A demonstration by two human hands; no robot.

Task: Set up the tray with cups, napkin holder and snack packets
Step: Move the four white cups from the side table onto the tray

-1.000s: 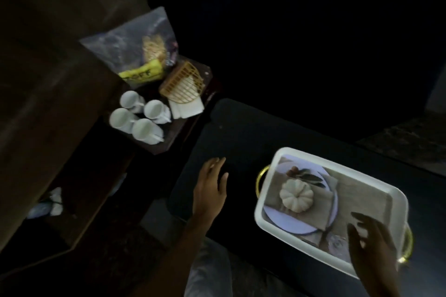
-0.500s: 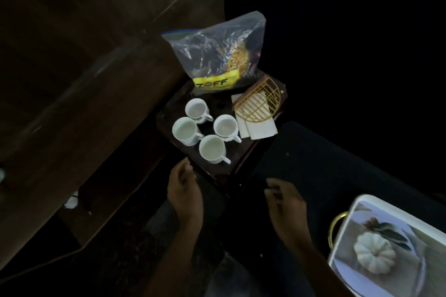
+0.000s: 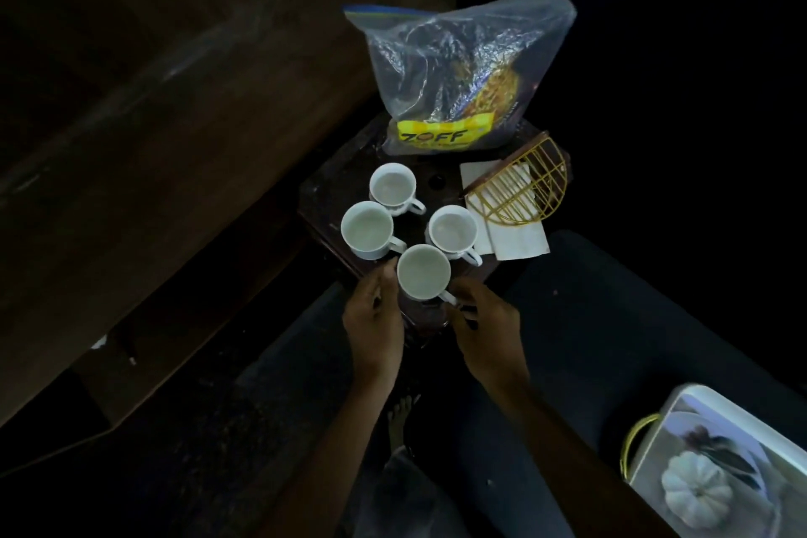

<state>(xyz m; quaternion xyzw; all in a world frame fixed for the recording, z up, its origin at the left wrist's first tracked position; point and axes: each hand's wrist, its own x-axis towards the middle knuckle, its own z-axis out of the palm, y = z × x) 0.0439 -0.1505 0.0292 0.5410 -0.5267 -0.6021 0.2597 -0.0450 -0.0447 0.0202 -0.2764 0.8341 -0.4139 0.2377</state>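
Observation:
Several white cups stand clustered on a small dark table (image 3: 325, 197). My left hand (image 3: 373, 321) has its fingertips at the left side of the nearest cup (image 3: 423, 271). My right hand (image 3: 487, 330) curls its fingers by that cup's handle; I cannot tell whether it grips. The cup still rests on the table. A gold wire napkin holder (image 3: 530, 188) lies tilted over white napkins (image 3: 519, 240). Behind them stands a clear plastic bag of snack packets (image 3: 458, 70). The white tray (image 3: 681, 397) with a gold handle is at the bottom right, partly cut off.
A white pumpkin ornament (image 3: 696, 489) sits on a plate in the tray. Dark wooden furniture (image 3: 174, 109) fills the left. The tray rests on a dark cushioned surface (image 3: 611, 319). My bare foot (image 3: 399, 419) shows on the floor below my hands.
My right hand left the tray and both hands moved forward to the nearest cup. My view swung toward the small table, pushing the tray to the bottom right corner.

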